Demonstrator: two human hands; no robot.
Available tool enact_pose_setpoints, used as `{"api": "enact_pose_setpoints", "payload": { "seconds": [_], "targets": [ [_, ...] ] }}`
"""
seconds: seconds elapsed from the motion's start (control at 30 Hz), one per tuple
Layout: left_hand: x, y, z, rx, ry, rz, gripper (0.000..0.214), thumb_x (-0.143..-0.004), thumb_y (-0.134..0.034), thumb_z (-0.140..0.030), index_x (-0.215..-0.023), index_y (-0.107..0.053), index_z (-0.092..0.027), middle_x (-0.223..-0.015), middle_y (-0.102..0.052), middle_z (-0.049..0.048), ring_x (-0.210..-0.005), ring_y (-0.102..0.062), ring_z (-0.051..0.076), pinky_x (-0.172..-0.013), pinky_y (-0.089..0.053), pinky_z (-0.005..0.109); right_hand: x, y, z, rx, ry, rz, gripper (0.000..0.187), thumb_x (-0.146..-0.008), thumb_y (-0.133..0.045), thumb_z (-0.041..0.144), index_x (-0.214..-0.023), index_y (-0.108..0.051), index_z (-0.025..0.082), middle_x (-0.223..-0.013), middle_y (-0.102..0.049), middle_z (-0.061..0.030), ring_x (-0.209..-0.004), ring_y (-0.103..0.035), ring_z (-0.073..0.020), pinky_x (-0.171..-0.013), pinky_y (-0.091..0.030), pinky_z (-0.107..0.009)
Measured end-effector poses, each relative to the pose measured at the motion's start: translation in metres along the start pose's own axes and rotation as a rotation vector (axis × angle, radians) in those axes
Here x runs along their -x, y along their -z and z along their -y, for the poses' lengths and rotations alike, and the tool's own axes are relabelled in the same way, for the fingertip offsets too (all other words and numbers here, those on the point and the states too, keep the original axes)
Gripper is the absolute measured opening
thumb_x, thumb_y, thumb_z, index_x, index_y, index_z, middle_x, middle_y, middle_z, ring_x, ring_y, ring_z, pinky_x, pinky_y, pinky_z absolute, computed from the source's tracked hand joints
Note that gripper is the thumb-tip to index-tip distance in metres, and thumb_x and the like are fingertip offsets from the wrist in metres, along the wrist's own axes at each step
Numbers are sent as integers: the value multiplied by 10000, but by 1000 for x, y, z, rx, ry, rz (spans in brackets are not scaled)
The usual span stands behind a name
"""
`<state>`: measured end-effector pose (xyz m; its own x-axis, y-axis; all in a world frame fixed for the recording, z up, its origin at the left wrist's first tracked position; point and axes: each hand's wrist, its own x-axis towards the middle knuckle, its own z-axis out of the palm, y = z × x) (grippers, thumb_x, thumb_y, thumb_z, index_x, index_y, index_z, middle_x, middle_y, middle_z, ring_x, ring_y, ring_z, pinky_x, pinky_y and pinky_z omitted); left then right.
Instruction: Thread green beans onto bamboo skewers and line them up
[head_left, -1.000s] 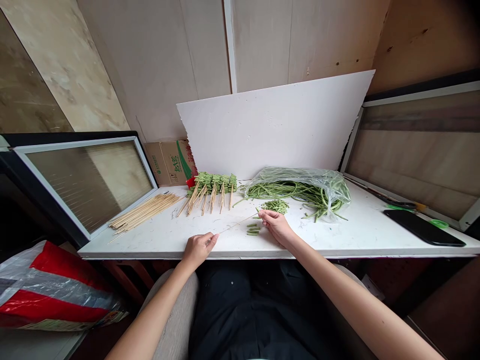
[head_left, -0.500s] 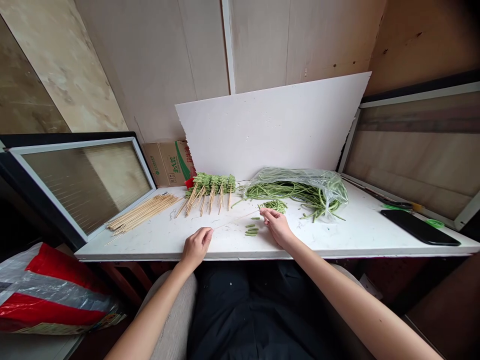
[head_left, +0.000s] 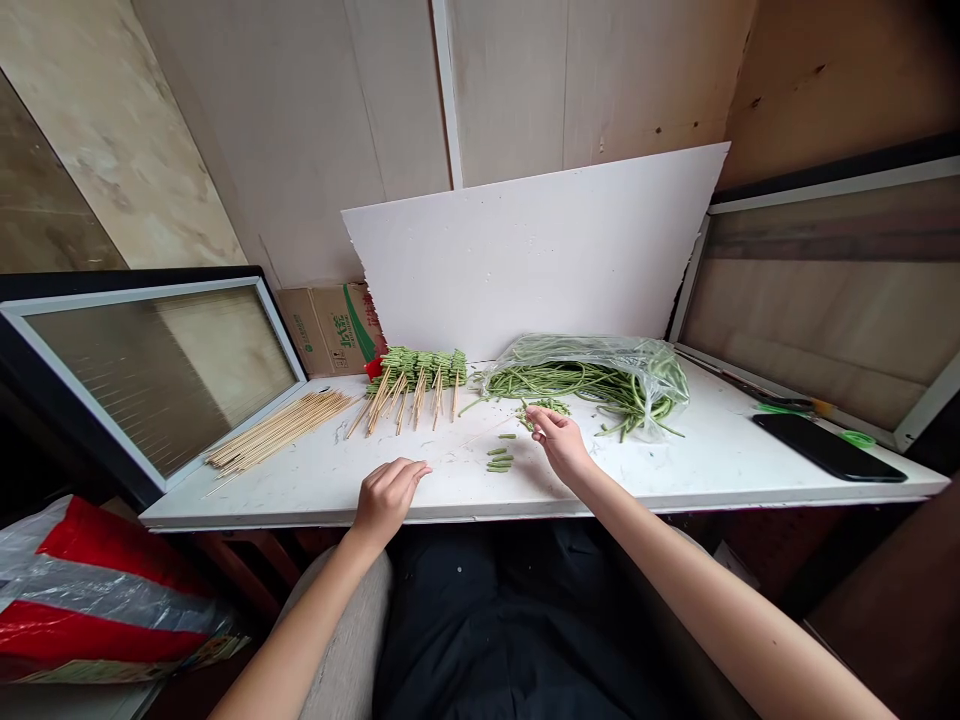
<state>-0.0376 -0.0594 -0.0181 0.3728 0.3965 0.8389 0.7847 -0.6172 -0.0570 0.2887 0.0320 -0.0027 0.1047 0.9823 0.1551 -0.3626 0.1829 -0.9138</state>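
Note:
Over the front of the white table (head_left: 315,500), my left hand (head_left: 386,495) is closed with thumb and fingertips together; whatever may be in that pinch cannot be made out. My right hand (head_left: 559,440) pinches the end of a thin bamboo skewer (head_left: 487,431), which shows only faintly and slants toward my left hand. Below it lie several short cut green bean pieces (head_left: 499,460). Just behind my right fingers is a small heap of cut bean pieces (head_left: 555,406). Filled skewers of green beans (head_left: 424,365) lie stacked at the back, their bare sticks pointing toward me.
Bare bamboo skewers (head_left: 281,428) are spread at the left. A clear plastic bag (head_left: 600,352) of long green beans (head_left: 585,380) rests at the back right. A black phone (head_left: 825,447) lies at the right edge. Behind stand a cardboard box (head_left: 326,330) and a white board (head_left: 525,255).
My right hand has moved slightly right and away from me. Between my hands the skewer looks fainter, and its left end no longer plainly reaches my left fingers. The view has shifted slightly.

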Motion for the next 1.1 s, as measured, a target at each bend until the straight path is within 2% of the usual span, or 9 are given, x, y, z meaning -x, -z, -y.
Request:
{"api": "enact_pose_setpoints", "payload": {
  "seconds": [0.23,0.4,0.57,0.63,0.83,1.1],
  "targets": [
    [4,-5,-6,199,84,118,189,-1069,-527,-208,-1107,-711,-190,-922,-741,64,-792,-708,169,-720,-555,280,3,-3,13,-41,7,45,413,-629,-936,509,-871,-796,205,-890,-689,-39,-773,-547,-159,-615,-411,-280],
    [5,-12,-21,390,317,143,284,-1083,-502,-338,-990,-726,-191,-772,-663,35,-602,-617,132,-632,-524,261,4,-1,22,-59,14,94,383,-656,-922,519,-827,-760,216,-821,-648,-20,-735,-526,-151,-635,-420,-290],
    [5,-18,-33,527,514,174,325,-1060,-532,-414,-949,-731,-181,-721,-645,18,-496,-551,106,-536,-478,242,4,-1,36,-78,43,174,377,-644,-933,517,-737,-717,222,-771,-604,-6,-729,-499,-150,-625,-399,-291],
    [6,-19,-33,530,532,171,330,-1057,-535,-415,-941,-733,-177,-701,-638,10,-494,-549,106,-537,-470,240,6,-3,39,-47,62,212,380,-655,-926,531,-723,-717,221,-755,-597,-7,-719,-489,-149,-638,-407,-295],
    [3,-19,-34,445,463,135,315,-1054,-535,-384,-939,-745,-179,-689,-647,20,-629,-619,146,-636,-486,250,16,-10,38,32,106,272,355,-684,-916,530,-733,-753,219,-795,-637,-23,-721,-496,-151,-681,-428,-302],
    [0,-17,-47,508,516,164,338,-1050,-540,-416,-926,-742,-175,-673,-631,22,-604,-590,143,-600,-474,249,31,-23,26,161,104,311,371,-704,-888,558,-779,-770,213,-808,-688,-35,-761,-556,-183,-743,-450,-326]
  ]
}}
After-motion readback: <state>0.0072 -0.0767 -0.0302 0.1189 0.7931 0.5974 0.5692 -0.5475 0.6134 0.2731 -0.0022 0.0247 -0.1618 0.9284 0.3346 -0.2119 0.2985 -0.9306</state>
